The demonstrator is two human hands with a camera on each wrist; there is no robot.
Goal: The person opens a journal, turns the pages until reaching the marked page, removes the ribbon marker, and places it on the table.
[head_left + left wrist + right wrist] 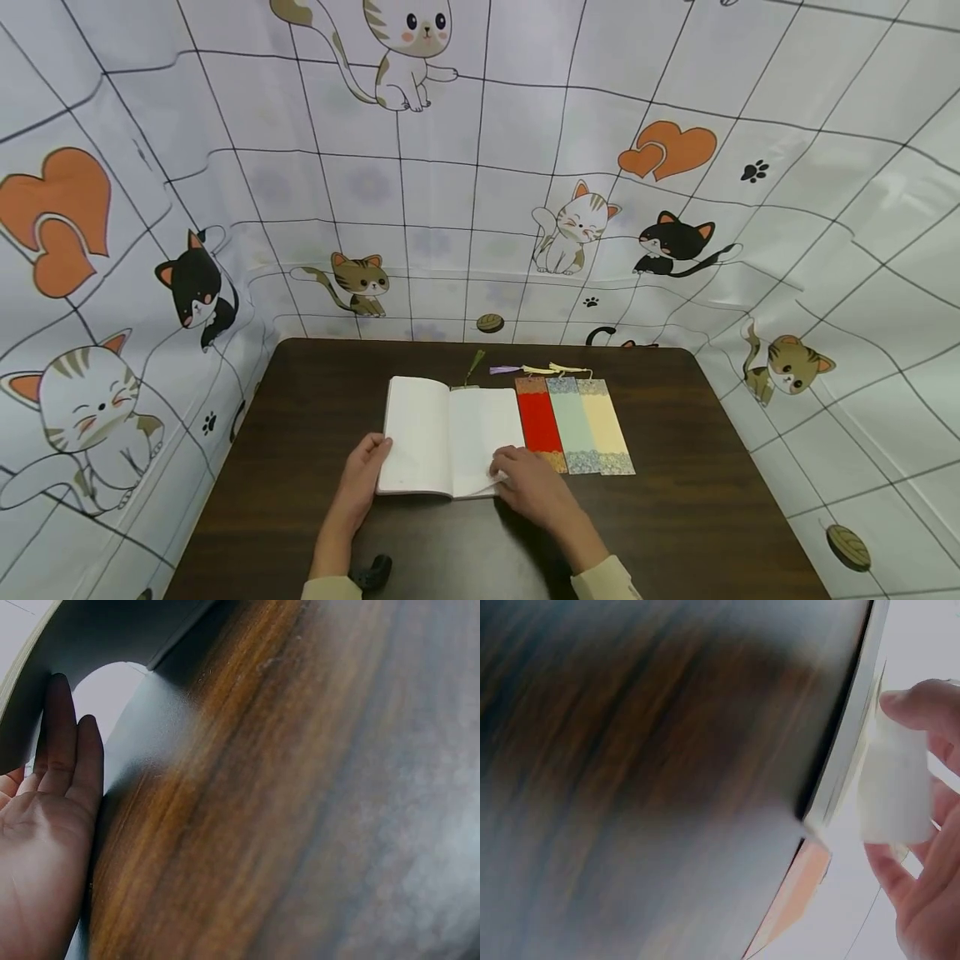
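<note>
An open book (415, 437) with blank white pages lies on the dark wooden table. My left hand (364, 463) grips its left edge; the left wrist view shows the fingers (61, 742) behind the raised dark cover (112, 634). At the lower right corner my right hand (528, 483) pinches a page, and in the right wrist view the lifted page (896, 787) bends between thumb (907, 709) and fingers. A green tassel (476, 363) sticks out above the book's top edge. Right of the book lie a red bookmark (536, 418), a mint green bookmark (573, 425) and a cream bookmark (606, 427).
Purple and yellow tassels (536, 369) stretch leftward above the bookmarks. The wooden table (690, 500) ends at a white cat-print curtain (442, 192) at the back and sides. A black object (372, 573) sits by the left wrist.
</note>
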